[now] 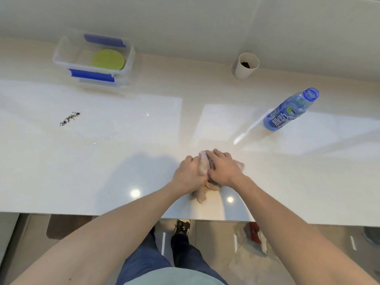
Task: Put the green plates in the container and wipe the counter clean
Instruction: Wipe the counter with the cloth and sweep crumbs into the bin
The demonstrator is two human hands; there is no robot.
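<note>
Head view: both hands, left hand and right hand, grip a crumpled cloth on the near surface. Green plates lie in the container, far left. Right, a blue bottle reads "脉动".

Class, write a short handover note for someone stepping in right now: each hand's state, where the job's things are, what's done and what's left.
Left hand and right hand: both on the bunched cloth at the counter's near edge, fingers curled over it.
Green plates: in the clear container, far left.
Done: plates put away.
Left: wipe up the dark crumbs and the wet streak on the left.
</note>
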